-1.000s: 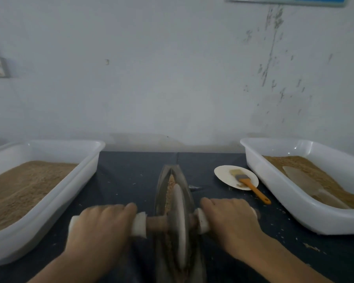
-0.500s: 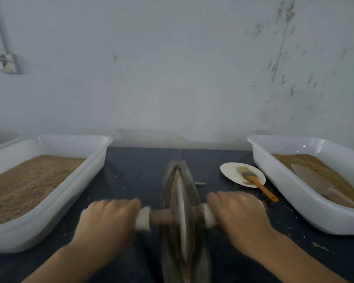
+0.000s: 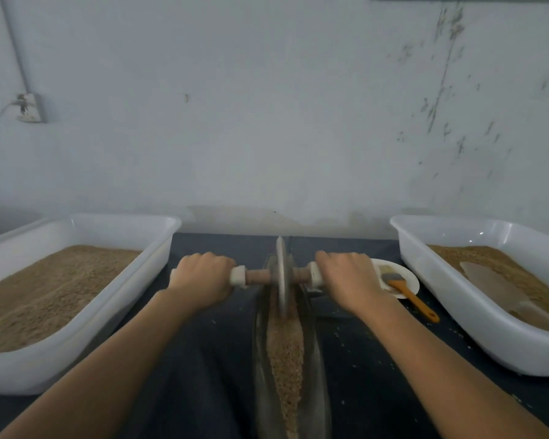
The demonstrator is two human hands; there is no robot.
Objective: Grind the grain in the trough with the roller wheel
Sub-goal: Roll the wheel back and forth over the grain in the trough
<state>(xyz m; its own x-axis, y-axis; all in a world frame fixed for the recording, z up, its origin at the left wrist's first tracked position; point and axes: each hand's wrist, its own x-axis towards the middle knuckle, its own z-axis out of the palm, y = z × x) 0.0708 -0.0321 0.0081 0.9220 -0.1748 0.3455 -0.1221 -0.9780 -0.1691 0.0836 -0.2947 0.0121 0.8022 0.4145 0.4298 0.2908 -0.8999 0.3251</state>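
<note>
A white tub [image 3: 159,245] sits at nine o'clock on the dark desk [image 3: 203,375], filled with fine tan meal [image 3: 45,293]. A matching tub [image 3: 457,312] sits at three o'clock, holding coarser brown material with a pale flat scoop [image 3: 501,293] lying in it, possibly plastic. Just beside that tub, toward the centre, a small white plate [image 3: 409,277] carries a brush [image 3: 403,288] whose orange handle reaches over the rim onto the desk. Pale crumbs dot the desk near it. At ten o'clock a socket [image 3: 29,107] hangs on the scuffed grey wall [image 3: 267,106], a cord trailing down.
</note>
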